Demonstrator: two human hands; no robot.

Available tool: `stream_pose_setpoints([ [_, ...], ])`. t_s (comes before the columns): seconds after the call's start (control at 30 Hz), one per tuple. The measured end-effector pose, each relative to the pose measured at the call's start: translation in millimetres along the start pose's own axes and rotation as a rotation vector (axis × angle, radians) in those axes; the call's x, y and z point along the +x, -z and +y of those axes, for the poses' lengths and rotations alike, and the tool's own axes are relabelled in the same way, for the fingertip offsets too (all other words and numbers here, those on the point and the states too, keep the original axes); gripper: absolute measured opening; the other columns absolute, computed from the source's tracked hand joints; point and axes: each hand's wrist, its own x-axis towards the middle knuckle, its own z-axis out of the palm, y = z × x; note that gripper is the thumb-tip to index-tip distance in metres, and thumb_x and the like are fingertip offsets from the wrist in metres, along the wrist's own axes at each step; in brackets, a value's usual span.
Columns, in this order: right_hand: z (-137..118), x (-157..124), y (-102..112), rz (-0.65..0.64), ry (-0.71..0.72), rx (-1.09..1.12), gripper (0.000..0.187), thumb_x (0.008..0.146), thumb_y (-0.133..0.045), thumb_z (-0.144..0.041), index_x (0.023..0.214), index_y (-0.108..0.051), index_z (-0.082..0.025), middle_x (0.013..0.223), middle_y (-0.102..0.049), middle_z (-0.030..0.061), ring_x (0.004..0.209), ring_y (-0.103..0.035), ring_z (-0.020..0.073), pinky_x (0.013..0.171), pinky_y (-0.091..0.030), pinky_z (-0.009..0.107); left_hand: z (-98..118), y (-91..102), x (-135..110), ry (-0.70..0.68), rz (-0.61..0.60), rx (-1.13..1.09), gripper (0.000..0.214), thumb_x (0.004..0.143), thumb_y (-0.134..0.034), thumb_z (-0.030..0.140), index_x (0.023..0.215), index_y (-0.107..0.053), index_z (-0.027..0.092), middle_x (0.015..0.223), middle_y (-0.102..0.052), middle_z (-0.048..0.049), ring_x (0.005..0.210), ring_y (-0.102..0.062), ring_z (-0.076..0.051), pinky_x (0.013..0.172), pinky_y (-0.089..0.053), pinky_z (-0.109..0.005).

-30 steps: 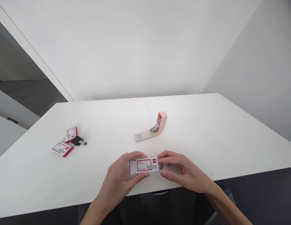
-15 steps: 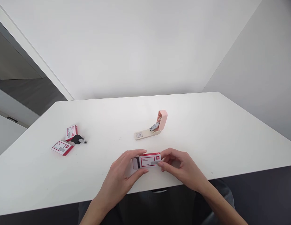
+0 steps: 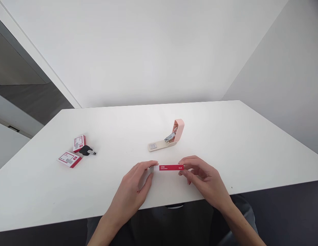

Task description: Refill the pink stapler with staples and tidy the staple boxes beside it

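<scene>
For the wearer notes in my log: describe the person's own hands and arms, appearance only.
Both the left hand and the right hand are bare: no gloves, and no rings, watch or bracelet that I can make out. The forearms are uncovered down to the bottom edge of the picture, so no sleeves show. Fingers are slender with short, unpainted nails. No markings are visible.
</scene>
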Motion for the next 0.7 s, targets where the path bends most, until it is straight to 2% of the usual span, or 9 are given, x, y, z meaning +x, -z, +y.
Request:
stream_pose_setpoints([
  [0.13, 1.2, -2.5, 0.2, -0.041, 0.098, -0.044, 0.015, 0.102, -0.065, -0.029, 0.109, -0.078, -0.032, 0.118, -0.069, 0.0074, 0.1, -0.07, 0.0214, 0.063, -0.06, 0.029, -2.9, -1.9, 0.2, -0.041, 0.01, 0.002, 0.03, 0.106, -0.047, 0.023, 0.132, -0.06, 0.032, 0.129, -0.072, -0.0001, 0.116, -0.07, -0.019, 0.096, -0.061, -0.033],
  [0.33, 3.1, -5.3, -0.1, -0.134, 0.152, 0.01, 0.021, 0.104, -0.062, -0.023, 0.11, -0.077, -0.036, 0.125, -0.063, 0.0062, 0.095, -0.071, 0.0177, 0.054, -0.057, 0.023, -4.7, -3.6, 0.0, -0.104, -0.002, 0.04, 0.031, 0.107, -0.045, 0.02, 0.132, -0.059, 0.031, 0.128, -0.071, -0.0006, 0.116, -0.069, -0.017, 0.096, -0.06, -0.031],
  [0.5, 3.1, -5.6, 0.2, -0.174, 0.175, 0.003, 0.023, 0.105, -0.058, -0.023, 0.109, -0.078, -0.034, 0.127, -0.064, 0.0071, 0.099, -0.071, 0.0197, 0.054, -0.058, 0.025, -3.5, -3.5, 0.9, -0.112, 0.016, 0.049, 0.03, 0.107, -0.044, 0.022, 0.131, -0.061, 0.03, 0.129, -0.071, -0.0021, 0.117, -0.069, -0.018, 0.096, -0.061, -0.033],
  [0.7, -1.6, -2.4, -5.3, -0.106, 0.119, 0.061, 0.016, 0.104, -0.062, -0.029, 0.109, -0.077, -0.031, 0.117, -0.068, 0.0086, 0.09, -0.069, 0.0199, 0.053, -0.059, 0.028, -3.3, -4.9, 1.7, -0.104, -0.004, 0.062, 0.03, 0.108, -0.043, 0.022, 0.129, -0.062, 0.029, 0.132, -0.071, -0.0033, 0.12, -0.068, -0.02, 0.1, -0.059, -0.035],
])
